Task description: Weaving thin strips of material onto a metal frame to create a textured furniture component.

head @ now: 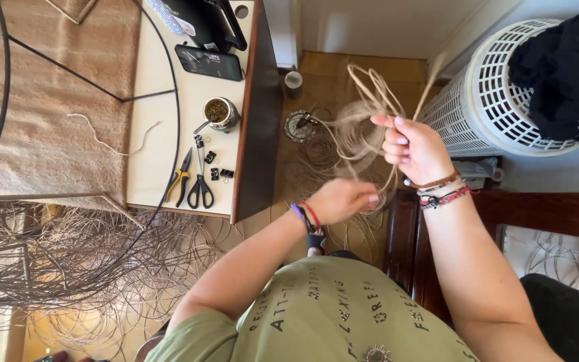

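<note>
Wood floor (343, 80) seen from overhead, white counter (162, 134) on the left, woven mat (41, 121) beyond it. Nearest: green shirt (330, 315) of the person, both forearms reaching out. Left hand (340, 200) low and close, fingers curled shut around thin tan cord (370, 100), motion-blurred so the exact grip is hard to read. Right hand (413, 147) higher and further out, fingers closed, pinching the cord where loops rise above it and strands hang down between the two hands. Bracelets on both wrists. Under the hands more cord lies coiled on the floor, beside a small round metal object (299, 126). Bottom left, big tangle of dark wire-like strands (82, 261) spreading on the floor. On the counter near edge: pliers (180, 175), scissors (200, 184), black binder clips (217, 167); further back a metal cup (220, 112), then a phone (209, 62). Right side, white laundry basket (490, 100) with dark cloth (571, 67) in it, well apart from the hands.
</note>
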